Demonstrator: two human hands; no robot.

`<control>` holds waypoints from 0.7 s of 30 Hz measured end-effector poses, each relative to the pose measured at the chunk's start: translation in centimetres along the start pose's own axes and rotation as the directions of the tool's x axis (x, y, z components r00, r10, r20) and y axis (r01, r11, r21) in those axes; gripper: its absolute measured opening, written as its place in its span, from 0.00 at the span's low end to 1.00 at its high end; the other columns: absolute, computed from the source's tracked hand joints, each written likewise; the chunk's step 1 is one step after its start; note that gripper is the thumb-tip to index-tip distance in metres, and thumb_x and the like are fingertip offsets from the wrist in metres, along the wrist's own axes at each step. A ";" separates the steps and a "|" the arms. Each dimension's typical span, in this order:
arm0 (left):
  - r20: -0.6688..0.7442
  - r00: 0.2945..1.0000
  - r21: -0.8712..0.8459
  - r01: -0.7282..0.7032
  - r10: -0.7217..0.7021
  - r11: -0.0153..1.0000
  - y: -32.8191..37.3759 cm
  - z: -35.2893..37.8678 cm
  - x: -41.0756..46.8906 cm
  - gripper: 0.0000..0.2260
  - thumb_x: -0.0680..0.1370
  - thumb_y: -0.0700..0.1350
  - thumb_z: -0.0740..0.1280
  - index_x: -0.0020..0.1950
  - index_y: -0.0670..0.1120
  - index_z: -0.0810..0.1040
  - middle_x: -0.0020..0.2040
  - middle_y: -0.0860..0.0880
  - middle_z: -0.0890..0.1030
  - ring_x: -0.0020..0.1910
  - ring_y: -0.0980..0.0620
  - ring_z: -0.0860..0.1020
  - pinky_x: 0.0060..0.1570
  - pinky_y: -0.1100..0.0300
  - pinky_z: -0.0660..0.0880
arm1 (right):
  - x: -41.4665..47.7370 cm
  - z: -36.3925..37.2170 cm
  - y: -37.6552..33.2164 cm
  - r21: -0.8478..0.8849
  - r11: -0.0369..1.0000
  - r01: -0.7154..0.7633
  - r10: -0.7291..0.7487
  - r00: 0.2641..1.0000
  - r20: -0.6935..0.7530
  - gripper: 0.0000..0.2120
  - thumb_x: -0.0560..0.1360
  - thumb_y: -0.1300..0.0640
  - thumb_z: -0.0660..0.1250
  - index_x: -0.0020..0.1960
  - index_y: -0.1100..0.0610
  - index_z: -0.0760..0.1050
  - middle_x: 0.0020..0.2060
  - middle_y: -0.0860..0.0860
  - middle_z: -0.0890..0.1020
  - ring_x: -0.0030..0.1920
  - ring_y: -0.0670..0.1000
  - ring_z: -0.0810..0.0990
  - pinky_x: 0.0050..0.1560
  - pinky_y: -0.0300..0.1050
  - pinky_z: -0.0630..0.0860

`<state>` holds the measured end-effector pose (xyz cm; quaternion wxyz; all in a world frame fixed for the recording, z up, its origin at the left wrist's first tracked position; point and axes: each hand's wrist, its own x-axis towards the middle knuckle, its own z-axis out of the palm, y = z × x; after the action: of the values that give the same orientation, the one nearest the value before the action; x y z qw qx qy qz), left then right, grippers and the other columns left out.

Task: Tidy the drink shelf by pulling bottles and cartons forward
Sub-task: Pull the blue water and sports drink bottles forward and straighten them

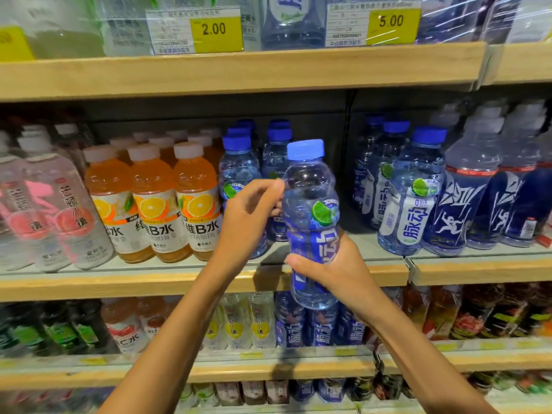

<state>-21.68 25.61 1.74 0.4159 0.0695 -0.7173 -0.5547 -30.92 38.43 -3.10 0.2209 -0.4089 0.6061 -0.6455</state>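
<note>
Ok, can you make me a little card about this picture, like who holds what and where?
held thing: blue-capped bottle, upright
right hand: grips its lower half
left hand: curled fingers on its upper side
where: in front of the middle shelf, off it
neighbours: orange drink bottles on the left, matching bottles on the right

Held clear blue-capped plastic bottle [310, 186]: label partly covered by right hand [331, 270]. Left hand [248, 216] hides most of a shelved blue-capped bottle [239, 162]. Clear top-shelf bottles [292, 22] cut off by the top edge. Price-tag small print [170, 34] unreadable. Bottom-shelf bottles [254, 392] too blurred to identify.
</note>
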 end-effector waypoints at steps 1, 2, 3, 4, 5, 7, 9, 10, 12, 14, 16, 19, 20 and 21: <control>-0.051 0.994 0.111 -0.089 0.095 0.990 -0.7 -0.5 -0.7 0.10 0.77 0.50 0.65 0.51 0.45 0.80 0.46 0.51 0.83 0.46 0.57 0.80 0.49 0.63 0.76 | 0.3 0.2 0.0 -0.017 1.000 0.014 -0.014 0.999 -0.035 0.29 0.66 0.59 0.78 0.63 0.57 0.70 0.52 0.53 0.83 0.50 0.51 0.83 0.53 0.50 0.80; -0.070 0.979 0.256 -0.170 0.194 0.952 -1.7 -1.2 -1.4 0.08 0.79 0.47 0.65 0.51 0.44 0.79 0.45 0.52 0.82 0.45 0.58 0.80 0.48 0.65 0.75 | 0.7 0.3 0.0 -0.038 0.999 0.032 -0.035 0.997 -0.063 0.30 0.66 0.59 0.78 0.64 0.57 0.70 0.52 0.52 0.83 0.51 0.49 0.83 0.53 0.49 0.80; -0.056 0.954 0.412 -0.247 0.295 0.877 -2.8 -1.9 -2.2 0.07 0.79 0.45 0.65 0.50 0.44 0.79 0.45 0.52 0.82 0.45 0.59 0.79 0.47 0.68 0.74 | 1.1 0.5 0.0 -0.062 0.997 0.054 -0.059 0.995 -0.086 0.30 0.66 0.58 0.78 0.64 0.57 0.69 0.52 0.51 0.83 0.50 0.48 0.83 0.53 0.48 0.80; -0.005 0.922 0.547 -0.321 0.387 0.773 -4.0 -2.6 -2.9 0.07 0.80 0.44 0.64 0.50 0.42 0.79 0.44 0.51 0.81 0.44 0.59 0.78 0.45 0.69 0.73 | 1.5 0.6 0.1 -0.082 0.994 0.072 -0.081 0.991 -0.107 0.31 0.66 0.58 0.78 0.64 0.57 0.69 0.53 0.50 0.83 0.50 0.47 0.83 0.53 0.46 0.80; 0.077 0.883 0.648 -0.397 0.462 0.650 -5.2 -3.3 -3.6 0.08 0.79 0.44 0.63 0.49 0.41 0.79 0.44 0.49 0.81 0.43 0.57 0.78 0.44 0.68 0.73 | 1.8 0.8 0.2 -0.097 0.992 0.087 -0.099 0.987 -0.126 0.31 0.65 0.57 0.79 0.64 0.57 0.69 0.53 0.50 0.82 0.50 0.45 0.83 0.52 0.44 0.80; 0.294 0.784 0.748 -0.545 0.546 0.379 -7.6 -4.4 -4.4 0.09 0.78 0.42 0.63 0.47 0.38 0.80 0.43 0.45 0.81 0.42 0.50 0.79 0.41 0.61 0.75 | 2.7 1.2 0.8 -0.118 0.988 0.101 -0.120 0.979 -0.165 0.31 0.64 0.57 0.79 0.63 0.56 0.68 0.53 0.49 0.82 0.50 0.43 0.82 0.50 0.39 0.79; 0.501 0.672 0.730 -0.667 0.546 0.151 -9.9 -5.2 -4.7 0.07 0.76 0.40 0.64 0.48 0.37 0.80 0.45 0.42 0.82 0.43 0.45 0.80 0.42 0.54 0.77 | 3.7 1.9 1.5 -0.129 0.986 0.105 -0.130 0.970 -0.205 0.31 0.64 0.58 0.79 0.61 0.56 0.67 0.51 0.47 0.80 0.48 0.38 0.81 0.46 0.32 0.77; 0.586 0.619 0.694 -0.716 0.523 0.071 -10.8 -5.6 -4.7 0.08 0.76 0.39 0.64 0.51 0.37 0.79 0.47 0.41 0.82 0.44 0.43 0.81 0.46 0.53 0.78 | 4.1 2.3 1.8 -0.131 0.986 0.106 -0.133 0.966 -0.223 0.31 0.64 0.58 0.79 0.61 0.55 0.67 0.51 0.46 0.80 0.47 0.35 0.80 0.45 0.29 0.76; 0.697 0.541 0.628 -0.777 0.471 -0.038 -12.2 -6.4 -4.5 0.12 0.76 0.42 0.64 0.57 0.38 0.74 0.52 0.40 0.83 0.49 0.43 0.81 0.56 0.54 0.75 | 4.9 2.9 2.5 -0.126 0.987 0.101 -0.131 0.957 -0.258 0.32 0.64 0.58 0.79 0.60 0.53 0.65 0.50 0.42 0.78 0.46 0.32 0.79 0.44 0.27 0.75; 0.736 0.513 0.608 -0.788 0.441 -0.098 -13.2 -7.1 -4.2 0.16 0.76 0.45 0.63 0.61 0.39 0.71 0.54 0.40 0.82 0.52 0.44 0.81 0.58 0.54 0.73 | 5.7 3.1 3.0 -0.132 0.987 0.092 -0.127 0.950 -0.284 0.32 0.64 0.56 0.79 0.60 0.53 0.63 0.49 0.41 0.77 0.45 0.32 0.78 0.44 0.27 0.74; 0.751 0.497 0.602 -0.787 0.435 -0.138 -13.7 -7.4 -4.0 0.16 0.78 0.46 0.60 0.63 0.39 0.70 0.56 0.41 0.82 0.53 0.44 0.81 0.58 0.54 0.74 | 6.2 3.2 3.2 -0.149 0.986 0.078 -0.116 0.956 -0.270 0.33 0.63 0.49 0.78 0.59 0.52 0.62 0.50 0.41 0.76 0.47 0.33 0.77 0.47 0.28 0.75; 0.760 0.488 0.599 -0.782 0.429 -0.172 -14.1 -7.4 -4.0 0.16 0.82 0.47 0.52 0.64 0.39 0.70 0.56 0.41 0.82 0.53 0.45 0.82 0.56 0.54 0.76 | 6.5 3.2 3.5 -0.141 0.989 0.049 -0.080 0.972 -0.220 0.32 0.59 0.38 0.73 0.55 0.46 0.61 0.57 0.50 0.75 0.57 0.44 0.77 0.59 0.43 0.76; 0.759 0.490 0.603 -0.778 0.429 -0.178 -14.1 -7.4 -4.0 0.17 0.83 0.47 0.50 0.64 0.39 0.70 0.56 0.41 0.82 0.53 0.45 0.82 0.56 0.54 0.77 | 6.6 3.2 3.6 -0.156 0.986 0.050 -0.082 0.975 -0.209 0.31 0.58 0.35 0.71 0.54 0.44 0.61 0.59 0.52 0.74 0.60 0.48 0.75 0.61 0.48 0.75; 0.757 0.489 0.605 -0.775 0.433 -0.182 -14.1 -7.4 -4.0 0.17 0.83 0.47 0.50 0.64 0.39 0.70 0.56 0.42 0.83 0.53 0.45 0.82 0.56 0.54 0.77 | 6.6 3.2 3.6 -0.178 0.983 0.050 -0.086 0.976 -0.200 0.31 0.58 0.33 0.70 0.53 0.43 0.60 0.60 0.53 0.72 0.62 0.51 0.74 0.63 0.50 0.73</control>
<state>-19.19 17.12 -12.08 0.3835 -0.1356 -0.8715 0.2738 -32.87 30.74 -5.08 0.0982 -0.3777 0.6647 -0.6370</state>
